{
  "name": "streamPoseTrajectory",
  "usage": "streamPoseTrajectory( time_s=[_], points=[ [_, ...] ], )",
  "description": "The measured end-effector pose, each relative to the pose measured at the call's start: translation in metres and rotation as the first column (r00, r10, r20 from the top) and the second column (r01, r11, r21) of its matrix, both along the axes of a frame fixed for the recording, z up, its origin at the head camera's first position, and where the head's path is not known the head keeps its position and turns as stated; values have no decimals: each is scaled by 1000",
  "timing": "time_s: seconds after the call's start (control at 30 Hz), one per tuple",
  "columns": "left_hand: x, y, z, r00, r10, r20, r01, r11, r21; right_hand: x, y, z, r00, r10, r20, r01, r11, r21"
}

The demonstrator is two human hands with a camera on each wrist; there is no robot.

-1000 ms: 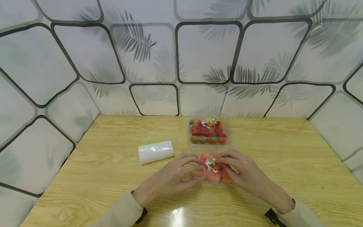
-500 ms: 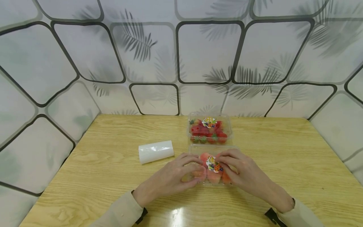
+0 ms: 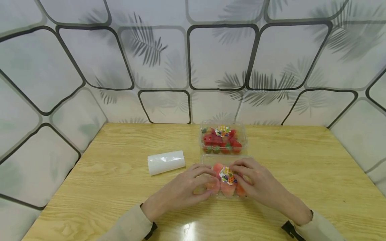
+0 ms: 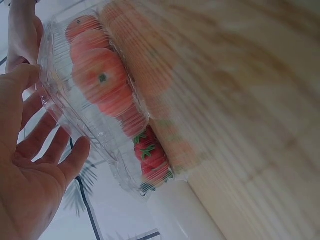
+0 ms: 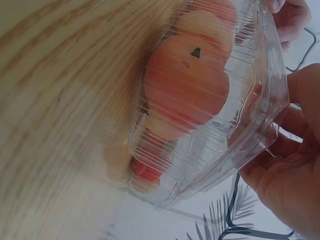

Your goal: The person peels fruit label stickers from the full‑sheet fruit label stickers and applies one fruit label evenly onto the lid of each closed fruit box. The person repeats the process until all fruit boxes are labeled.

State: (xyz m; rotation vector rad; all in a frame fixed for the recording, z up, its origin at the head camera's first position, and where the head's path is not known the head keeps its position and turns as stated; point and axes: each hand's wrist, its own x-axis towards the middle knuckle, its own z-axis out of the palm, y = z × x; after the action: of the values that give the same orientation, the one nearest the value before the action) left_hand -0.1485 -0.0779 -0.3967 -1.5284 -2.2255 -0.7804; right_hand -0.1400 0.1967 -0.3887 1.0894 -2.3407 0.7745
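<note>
A clear plastic box (image 3: 208, 160) of peaches (image 3: 227, 188) lies before me, bearing a colourful fruit sticker (image 3: 228, 175) on its lid. From the left, my left hand (image 3: 184, 187) rests on the lid, fingertips beside the sticker and thumb near the front edge. On the other side, my right hand (image 3: 259, 180) touches the sticker's right edge with its fingertips and partly hides the box. Through the wall, the left wrist view shows a peach (image 4: 102, 77) at close range. In the right wrist view, the fingers (image 5: 260, 170) lie loosely bent by the lid's rim.
Behind the peach box stands a second clear box of strawberries (image 3: 223, 140) with a similar sticker. A white roll (image 3: 166, 162) lies to the left on the wooden table (image 3: 120, 144). A patterned backdrop (image 3: 223, 57) rises at the table's back edge.
Both hands stay almost where they were on the peach box, with only slight movement of the right fingertips at the sticker. The boxes and the roll have not moved.
</note>
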Motion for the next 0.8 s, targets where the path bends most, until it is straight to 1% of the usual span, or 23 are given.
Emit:
streamPoseTrajectory(
  time_s=[0.27,0.47,0.57,0.63,0.7,0.77,0.8],
  points=[
    [1,0,-2,1000,5,-4,-5,1000,0,1,0,-1,1000,-5,8,5,1000,22],
    [1,0,-1,1000,3,4,-3,1000,-1,3,0,1,999,-35,-12,36,996,83],
    [2,0,-1,1000,11,12,-11,1000,0,5,0,2,998,-54,9,53,994,91],
    [3,0,0,999,27,34,-27,1000,4,7,2,4,996,-82,25,80,993,88],
    [4,2,1,995,58,78,-59,998,17,10,4,6,991,-127,41,123,989,83],
    [6,4,3,984,108,141,-113,993,29,11,8,8,981,-187,59,182,980,82],
    [7,6,5,974,141,177,-149,988,35,12,9,9,972,-225,72,218,972,91]
  ],
)
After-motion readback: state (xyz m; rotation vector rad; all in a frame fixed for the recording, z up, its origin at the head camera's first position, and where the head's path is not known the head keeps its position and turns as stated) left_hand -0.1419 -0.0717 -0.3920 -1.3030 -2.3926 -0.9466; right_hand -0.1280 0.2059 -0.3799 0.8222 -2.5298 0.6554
